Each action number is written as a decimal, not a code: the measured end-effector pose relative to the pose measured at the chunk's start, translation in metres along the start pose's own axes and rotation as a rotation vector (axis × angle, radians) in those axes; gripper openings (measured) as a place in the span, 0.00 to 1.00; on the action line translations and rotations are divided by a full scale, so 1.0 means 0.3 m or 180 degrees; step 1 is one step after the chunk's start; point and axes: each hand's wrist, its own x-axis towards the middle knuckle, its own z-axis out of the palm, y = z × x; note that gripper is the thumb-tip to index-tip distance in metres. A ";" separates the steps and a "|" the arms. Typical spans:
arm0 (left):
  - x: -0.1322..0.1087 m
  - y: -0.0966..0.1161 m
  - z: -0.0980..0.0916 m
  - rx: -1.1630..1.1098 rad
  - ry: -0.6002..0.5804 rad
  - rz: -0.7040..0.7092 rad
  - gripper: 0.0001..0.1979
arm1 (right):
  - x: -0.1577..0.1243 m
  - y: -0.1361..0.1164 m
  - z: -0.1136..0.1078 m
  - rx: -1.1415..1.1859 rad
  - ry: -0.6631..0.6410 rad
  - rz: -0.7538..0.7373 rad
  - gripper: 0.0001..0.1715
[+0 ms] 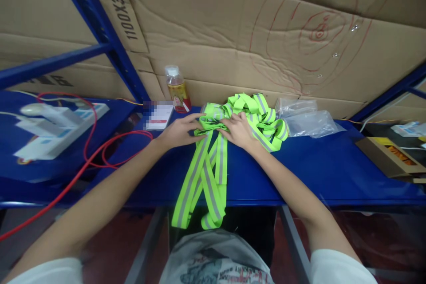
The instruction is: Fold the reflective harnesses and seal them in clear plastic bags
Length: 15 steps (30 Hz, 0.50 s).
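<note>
The left hand [178,132] and right hand [238,131] pinch the reflective safety vest [216,151] together at its middle on the blue workbench [326,173]. The folding looks only begun: beyond the grip the straps lie bunched, below it long loops hang over the bench edge. Fluorescent yellow-green webbing, grey reflective stripes.

The small card [159,116] beside the bottle [177,89] is pixelated, its print unreadable; the left hand [179,132] has its fingertips buried under the reflective straps [213,151]; the cardboard tray [392,156] is cut by the right edge; the power strip [49,135] is smeared.
</note>
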 end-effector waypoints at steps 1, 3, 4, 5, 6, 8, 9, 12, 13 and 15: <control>-0.002 -0.001 0.002 0.0024 0.0014 0.0030 0.12 | -0.001 0.002 0.002 0.0038 0.0021 -0.0021 0.26; -0.004 -0.002 0.006 0.0098 -0.0026 0.0055 0.12 | -0.003 0.006 0.003 0.0071 0.0062 -0.0055 0.26; -0.004 -0.002 0.007 0.0133 -0.0067 0.0042 0.13 | -0.003 0.007 0.002 0.0063 0.0080 -0.0064 0.25; -0.004 -0.003 0.008 0.0159 -0.0108 0.0014 0.13 | -0.004 0.008 0.000 0.0040 0.0095 -0.0070 0.25; -0.003 -0.003 0.009 0.0171 -0.0145 -0.0014 0.14 | -0.003 0.007 -0.003 0.0008 0.0106 -0.0074 0.25; 0.001 -0.005 0.007 0.0156 -0.0209 -0.0051 0.15 | -0.002 0.000 -0.008 -0.0074 0.0115 -0.0091 0.25; 0.004 -0.005 0.004 0.0128 -0.0232 -0.0054 0.15 | -0.001 -0.007 -0.011 -0.0118 0.0108 -0.0110 0.25; 0.011 0.000 -0.017 -0.0002 -0.0226 -0.0133 0.13 | 0.001 -0.044 -0.019 -0.0188 0.0024 -0.0143 0.22; 0.012 0.004 -0.029 -0.0056 -0.0195 -0.0188 0.12 | 0.000 -0.059 -0.023 -0.0163 -0.0032 -0.0120 0.21; 0.012 0.015 -0.056 -0.0191 -0.0106 -0.0315 0.13 | -0.005 -0.089 -0.032 -0.0026 -0.0166 0.0014 0.21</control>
